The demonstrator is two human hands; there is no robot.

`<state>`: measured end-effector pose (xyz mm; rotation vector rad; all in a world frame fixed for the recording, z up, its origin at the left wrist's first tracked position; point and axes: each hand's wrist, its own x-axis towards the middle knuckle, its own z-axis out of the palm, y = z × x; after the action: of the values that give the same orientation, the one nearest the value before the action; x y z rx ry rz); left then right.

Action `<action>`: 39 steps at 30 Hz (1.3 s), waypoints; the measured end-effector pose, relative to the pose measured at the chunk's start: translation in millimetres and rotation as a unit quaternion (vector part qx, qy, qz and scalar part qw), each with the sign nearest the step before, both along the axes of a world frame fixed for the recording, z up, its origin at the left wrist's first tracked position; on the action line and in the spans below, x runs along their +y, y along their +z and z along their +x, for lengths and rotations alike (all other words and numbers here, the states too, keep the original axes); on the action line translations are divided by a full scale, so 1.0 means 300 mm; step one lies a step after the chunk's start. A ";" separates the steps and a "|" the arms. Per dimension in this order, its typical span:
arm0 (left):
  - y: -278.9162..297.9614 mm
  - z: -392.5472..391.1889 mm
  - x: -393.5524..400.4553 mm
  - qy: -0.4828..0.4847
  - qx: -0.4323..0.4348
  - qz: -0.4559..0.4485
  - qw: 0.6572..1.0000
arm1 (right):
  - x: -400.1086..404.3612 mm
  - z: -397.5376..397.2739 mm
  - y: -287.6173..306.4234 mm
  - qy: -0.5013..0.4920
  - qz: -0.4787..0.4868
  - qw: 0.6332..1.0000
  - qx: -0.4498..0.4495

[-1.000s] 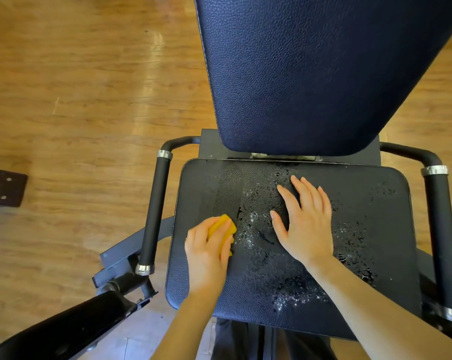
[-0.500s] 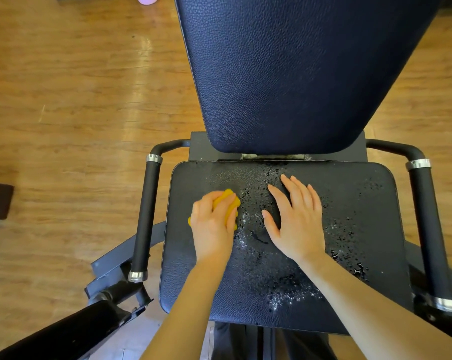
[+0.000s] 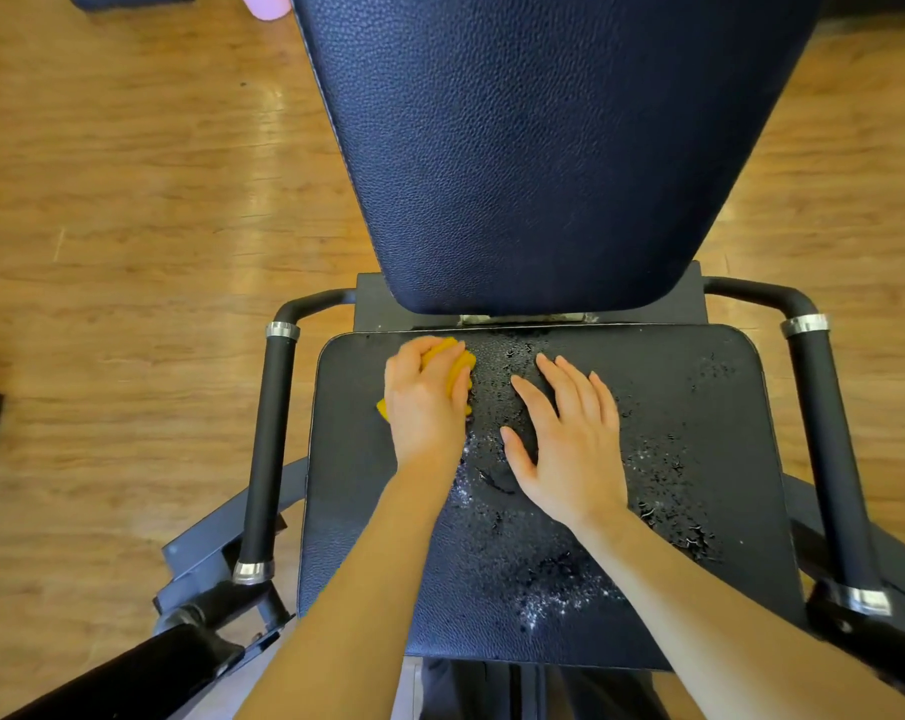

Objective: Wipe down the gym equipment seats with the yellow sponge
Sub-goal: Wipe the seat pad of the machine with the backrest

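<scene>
From my feed, near edge first: both bare forearms reach in from the bottom of view over the black textured vinyl seat pad [image 3: 699, 407]. Foamy wet droplets are scattered across its middle and right part; the left strip looks dry.

My right hand [image 3: 569, 439] lies flat on the seat centre, fingers straight and spread, palm down, gripping nothing.

My left hand [image 3: 424, 402] is just beside it, further up and left, fingers curled over the yellow foam sponge [image 3: 458, 363] and clenching it against the pad. Sponge sits at the seat's far-left area, close to the rear edge; yellow corners show past the fingertips and at the outer side of the hand.

Flanking the seat: black padded side handle with chrome end rings on the left [image 3: 268, 449], matching one on the right [image 3: 829, 459].

Beyond the seat's rear edge, the dark navy textured backrest pad [image 3: 543, 148] rises, filling the upper centre. Glossy wood plank floor [image 3: 128, 200] all around.
</scene>
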<state>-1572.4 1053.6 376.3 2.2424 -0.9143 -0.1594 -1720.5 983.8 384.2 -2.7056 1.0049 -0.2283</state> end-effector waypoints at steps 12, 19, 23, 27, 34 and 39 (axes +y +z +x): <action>0.026 -0.119 0.206 -0.016 0.008 0.027 0.999 | -0.004 -0.002 0.001 0.001 0.009 1.000 0.016; 0.011 -0.043 0.082 -0.019 0.019 0.021 0.999 | -0.003 -0.002 -0.001 0.002 0.005 1.000 0.002; 0.012 0.017 -0.042 -0.019 -0.033 0.013 0.999 | -0.001 -0.001 -0.002 0.000 -0.001 1.000 -0.009; 0.007 0.009 -0.011 -0.034 -0.050 0.015 0.998 | -0.003 -0.002 -0.003 0.003 -0.003 1.000 -0.002; 0.049 -0.165 0.258 -0.024 0.000 0.051 0.998 | -0.003 -0.002 0.000 0.002 0.011 1.000 0.019; 0.051 -0.130 0.171 -0.009 0.033 0.060 0.998 | -0.002 -0.001 -0.002 -0.001 0.015 1.000 0.011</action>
<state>-1611.3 1104.9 391.7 2.3248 -0.9112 -0.3016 -1720.7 983.2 383.6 -2.6866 1.0080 -0.1813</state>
